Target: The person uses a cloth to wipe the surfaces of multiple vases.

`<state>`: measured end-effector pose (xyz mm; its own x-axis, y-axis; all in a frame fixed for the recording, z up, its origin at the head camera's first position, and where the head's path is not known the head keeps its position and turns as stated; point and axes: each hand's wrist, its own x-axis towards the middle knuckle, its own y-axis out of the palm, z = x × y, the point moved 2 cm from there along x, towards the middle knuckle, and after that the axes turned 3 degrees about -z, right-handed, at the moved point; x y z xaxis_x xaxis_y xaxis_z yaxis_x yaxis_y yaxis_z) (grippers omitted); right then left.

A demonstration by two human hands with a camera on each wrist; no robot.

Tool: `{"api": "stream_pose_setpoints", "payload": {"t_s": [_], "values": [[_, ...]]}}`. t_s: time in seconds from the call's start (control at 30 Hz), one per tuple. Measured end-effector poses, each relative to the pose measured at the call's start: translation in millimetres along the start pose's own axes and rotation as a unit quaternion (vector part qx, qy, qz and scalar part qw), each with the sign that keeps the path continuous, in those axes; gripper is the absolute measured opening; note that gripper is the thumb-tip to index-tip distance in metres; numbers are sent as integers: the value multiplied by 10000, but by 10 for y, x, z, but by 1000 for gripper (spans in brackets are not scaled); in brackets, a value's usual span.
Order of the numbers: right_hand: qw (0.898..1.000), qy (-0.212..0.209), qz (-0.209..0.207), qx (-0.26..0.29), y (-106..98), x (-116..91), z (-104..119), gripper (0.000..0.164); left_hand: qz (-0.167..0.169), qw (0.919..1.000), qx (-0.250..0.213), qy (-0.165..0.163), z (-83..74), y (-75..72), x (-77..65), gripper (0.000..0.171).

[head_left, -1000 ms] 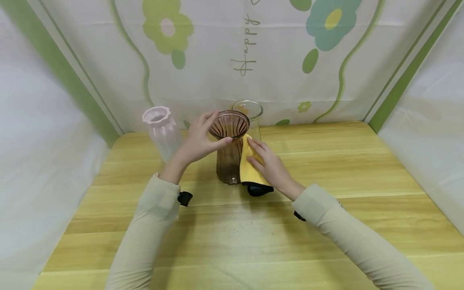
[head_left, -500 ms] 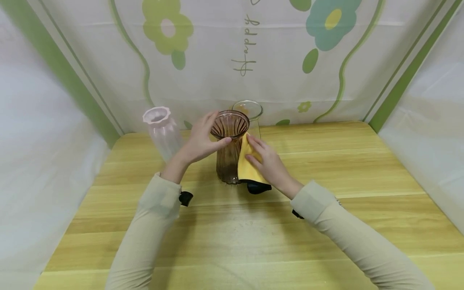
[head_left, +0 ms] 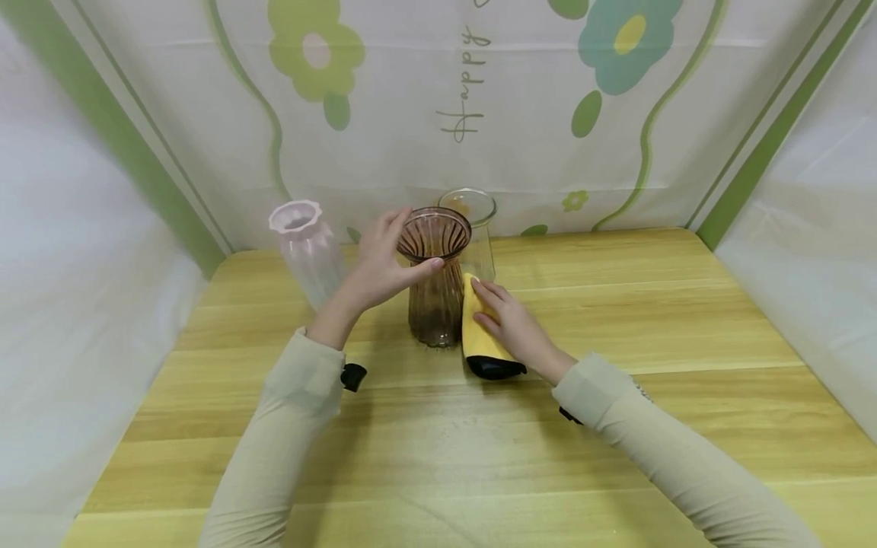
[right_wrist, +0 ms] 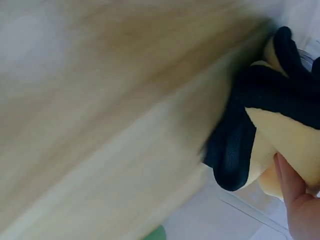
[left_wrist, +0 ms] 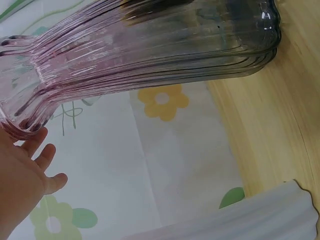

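Note:
A ribbed purple-brown glass vase (head_left: pixel 435 301) stands upright at the middle of the table. My left hand (head_left: pixel 380 262) grips its flared rim from the left, thumb in front and fingers toward the back. In the left wrist view several fingertips of the left hand (left_wrist: pixel 37 172) lie at the rim of the glass vase (left_wrist: pixel 150 55). Just right of the vase, my right hand (head_left: pixel 517 323) holds a folded yellow cloth (head_left: pixel 477 331) with a black edge. In the right wrist view a finger presses into the folds of the cloth (right_wrist: pixel 285 130); this view is partly blurred.
A pale pink-white vase (head_left: pixel 311 255) with a scalloped rim stands to the left, partly behind my left wrist. Behind the purple vase is a clear glass vase (head_left: pixel 483 247). The wooden table (head_left: pixel 438 457) meets a flowered cloth backdrop (head_left: pixel 521 137).
My right hand and the yellow cloth have moved down and slightly right, after a small leftward shift against the vase. The left hand stays at the rim.

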<state>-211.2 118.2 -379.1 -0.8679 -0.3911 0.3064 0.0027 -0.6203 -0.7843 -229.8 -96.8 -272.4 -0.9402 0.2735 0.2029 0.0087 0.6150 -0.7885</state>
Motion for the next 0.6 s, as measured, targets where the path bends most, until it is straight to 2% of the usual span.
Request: {"api": "stream_pose_setpoints", "payload": {"t_s": [0.2, 0.4, 0.5, 0.6], "values": [[9978, -66, -503, 420, -128, 88, 166, 58, 92, 9999, 65, 42, -10, -38, 14, 93], [9903, -345, -1142, 716, -241, 169, 317, 57, 326, 9995, -41, 7, -3, -67, 25, 93], [9885, -386, -1226, 794, -256, 181, 349, 59, 383, 9992, -107, 33, 8, -67, 33, 93], [9904, -342, -1131, 723, -242, 168, 337, 59, 390, 9992, -99, 76, 16, -56, 39, 93]]}}
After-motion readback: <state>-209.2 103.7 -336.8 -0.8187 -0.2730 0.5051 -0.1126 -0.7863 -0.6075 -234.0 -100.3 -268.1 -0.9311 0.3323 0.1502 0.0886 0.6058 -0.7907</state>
